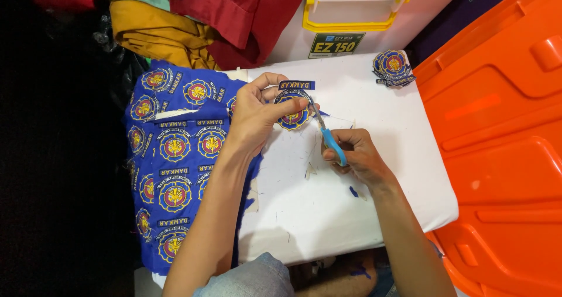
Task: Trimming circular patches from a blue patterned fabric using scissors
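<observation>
Two hands at work near the far edge of the white board (363, 215): left hand (253, 117) pinching a round embroidered patch (293, 114) between thumb and fingers, closed on it, just above the board's far-left part; right hand (356, 153) wrapped around the blue handles of small scissors (328, 134), blades up against the patch's right rim. Risky, probably, for the left thumb, lying close beside the blade tips; a slip or a hurried snip could nick it. Equally possible: a cut wandering into the stitched border, since the patch is held in the air rather than flat. Hanging over the board's left edge, a blue sheet of uncut patches (172, 156), likely to slide off if tugged by the forearm resting on it. At the far-right corner, a small stack of finished patches (393, 67), close to the edge and easily knocked down. Scattered on the board, thread and blue scraps (353, 191).
</observation>
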